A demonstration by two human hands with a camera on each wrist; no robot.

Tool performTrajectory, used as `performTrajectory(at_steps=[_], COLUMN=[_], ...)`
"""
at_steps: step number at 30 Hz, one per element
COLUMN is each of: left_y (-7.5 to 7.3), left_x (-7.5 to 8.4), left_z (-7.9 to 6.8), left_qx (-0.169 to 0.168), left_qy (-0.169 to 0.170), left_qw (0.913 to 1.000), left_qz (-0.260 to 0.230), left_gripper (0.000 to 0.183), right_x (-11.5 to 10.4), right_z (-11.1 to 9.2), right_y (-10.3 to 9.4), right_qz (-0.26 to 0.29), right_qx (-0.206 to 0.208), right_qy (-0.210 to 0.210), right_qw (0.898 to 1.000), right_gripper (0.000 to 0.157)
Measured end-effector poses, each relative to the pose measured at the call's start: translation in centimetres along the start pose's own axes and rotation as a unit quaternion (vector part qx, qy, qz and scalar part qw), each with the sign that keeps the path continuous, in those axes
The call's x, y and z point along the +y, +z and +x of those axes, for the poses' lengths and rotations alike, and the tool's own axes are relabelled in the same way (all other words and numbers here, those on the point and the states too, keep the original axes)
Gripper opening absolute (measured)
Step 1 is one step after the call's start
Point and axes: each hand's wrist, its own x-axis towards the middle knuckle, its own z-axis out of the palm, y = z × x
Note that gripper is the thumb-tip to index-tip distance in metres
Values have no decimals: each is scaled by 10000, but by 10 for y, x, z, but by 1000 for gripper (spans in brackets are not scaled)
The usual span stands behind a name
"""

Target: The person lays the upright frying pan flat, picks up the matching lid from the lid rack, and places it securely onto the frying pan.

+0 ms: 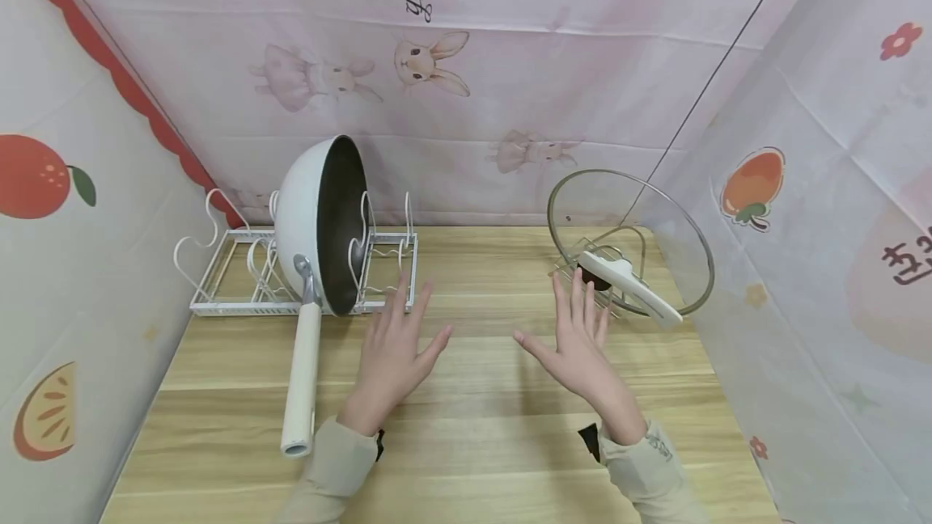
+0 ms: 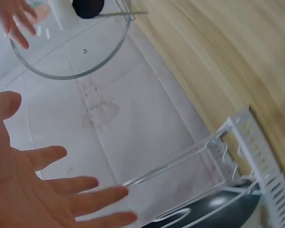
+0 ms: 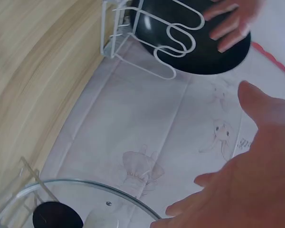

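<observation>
Two hands show nearest my head camera at lower centre, fingers spread, holding nothing: the left hand [image 1: 396, 354] by the right end of one rack [image 1: 247, 310], the right hand [image 1: 578, 346] below one lid [image 1: 624, 272]; I can't tell whether they touch. Beyond, left of frame, one pan [image 1: 344, 225] stands on edge in the rack; at right the lid tilts on one stand [image 3: 40, 181]. I judge both pieces already racked; whether anything's left, I can't tell.
</observation>
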Motion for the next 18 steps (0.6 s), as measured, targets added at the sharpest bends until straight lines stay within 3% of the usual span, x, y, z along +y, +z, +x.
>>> performTrajectory(at_steps=[4,9,13,18], left_y=[1,-1,-1,0], left_x=[-3,-9,-17,-34], left_z=[-4,-11,-20,-32], left_qx=[-375,-734,-930,-988], left_qy=[-279,-555,-790,-1034], left_qw=[9964,9879,9781,9577], left_qz=[-711,-1246,-1688,-2495], left_gripper=[72,73,70,61], right_x=[-3,-12,-21,-32], right_z=[-1,-3,-6,-7], right_y=[-1,2,4,9], right_qz=[666,1516,2322,3270], right_qx=[97,205,57,-122], right_qy=[61,-14,91,266], right_qw=[9977,9882,9726,9446], right_gripper=[105,102,96,89])
